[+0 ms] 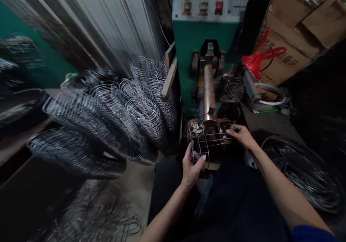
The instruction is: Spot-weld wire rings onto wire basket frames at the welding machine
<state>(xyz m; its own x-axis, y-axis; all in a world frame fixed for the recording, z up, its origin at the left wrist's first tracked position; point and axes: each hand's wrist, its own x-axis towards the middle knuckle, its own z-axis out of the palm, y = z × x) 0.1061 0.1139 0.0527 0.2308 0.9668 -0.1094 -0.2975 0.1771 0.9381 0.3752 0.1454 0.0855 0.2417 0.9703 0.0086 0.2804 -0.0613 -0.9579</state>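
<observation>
Between my two hands is a thin wire frame (203,144), made of bent rods with crosswires, just below the machine's metal arm. My left hand (191,166) grips its near left part, thumb and fingers closed around the wires. At the frame's right end my right hand (241,135) pinches the wire between thumb and forefinger. The cylindrical metal arm (209,94) juts from the green machine (186,69) toward me, its tip directly above the frame. A round dish (193,121) with pale bits lies behind the frame, partly hidden by it.
Stacks of wire rings (146,115) stand to my left, with loose wire pieces (100,213) on the floor. A wooden bar (169,78) sticks out beside the machine. To the right are a fan guard (233,89), a red plastic bag (254,63), cardboard boxes (289,29) and coiled wire (302,173).
</observation>
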